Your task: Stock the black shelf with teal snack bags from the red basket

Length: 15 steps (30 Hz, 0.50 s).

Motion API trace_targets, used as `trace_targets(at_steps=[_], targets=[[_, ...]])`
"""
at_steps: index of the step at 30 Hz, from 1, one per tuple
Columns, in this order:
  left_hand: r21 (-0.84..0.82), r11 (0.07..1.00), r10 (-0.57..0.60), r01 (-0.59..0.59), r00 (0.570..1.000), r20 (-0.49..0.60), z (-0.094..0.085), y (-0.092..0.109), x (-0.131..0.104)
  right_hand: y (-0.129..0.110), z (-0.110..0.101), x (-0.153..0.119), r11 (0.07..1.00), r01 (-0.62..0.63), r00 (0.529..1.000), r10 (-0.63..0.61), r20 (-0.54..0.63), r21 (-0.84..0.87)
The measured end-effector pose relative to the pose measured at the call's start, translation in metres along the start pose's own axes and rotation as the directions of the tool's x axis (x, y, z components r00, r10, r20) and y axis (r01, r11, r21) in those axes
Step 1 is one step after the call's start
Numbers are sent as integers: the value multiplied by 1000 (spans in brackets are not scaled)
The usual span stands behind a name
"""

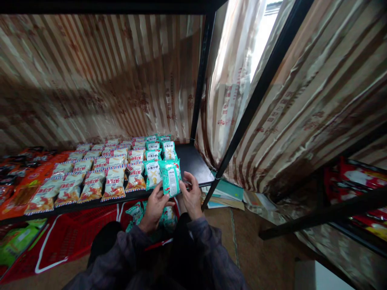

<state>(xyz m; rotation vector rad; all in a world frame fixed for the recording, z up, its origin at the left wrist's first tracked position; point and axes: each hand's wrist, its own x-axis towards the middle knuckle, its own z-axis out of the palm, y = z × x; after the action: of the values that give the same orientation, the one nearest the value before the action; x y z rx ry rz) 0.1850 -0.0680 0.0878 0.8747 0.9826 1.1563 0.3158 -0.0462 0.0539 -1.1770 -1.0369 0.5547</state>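
Observation:
A teal snack bag (171, 178), its printed back label facing up, is between my two hands at the front edge of a black shelf (193, 161). My left hand (155, 207) pinches its lower left corner. My right hand (191, 192) holds its right side with thumb and curled fingers. Just left of it lies a teal bag with its front up (153, 175), and several more teal bags stand in two columns behind. White and orange snack bags (114, 181) fill rows further left.
Red baskets (80, 233) sit below the shelf, one with teal bags (136, 212). Orange packets (30, 181) lie far left. A black post (238, 137) slants up at the right, beside papers (228, 190) on the floor. Striped curtains hang behind.

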Motion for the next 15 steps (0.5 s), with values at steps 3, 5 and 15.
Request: trace_targets(at_steps=[3, 5, 15], targets=[[49, 997, 66, -66, 998, 1, 2, -3, 1, -6, -1, 0, 982, 160, 987, -161, -8, -99], [89, 990, 108, -108, 994, 7, 3, -5, 1, -7, -2, 0, 973, 201, 980, -201, 17, -111], [427, 867, 230, -257, 966, 116, 2, 2, -11, -9, -11, -10, 994, -32, 982, 12, 188, 100]])
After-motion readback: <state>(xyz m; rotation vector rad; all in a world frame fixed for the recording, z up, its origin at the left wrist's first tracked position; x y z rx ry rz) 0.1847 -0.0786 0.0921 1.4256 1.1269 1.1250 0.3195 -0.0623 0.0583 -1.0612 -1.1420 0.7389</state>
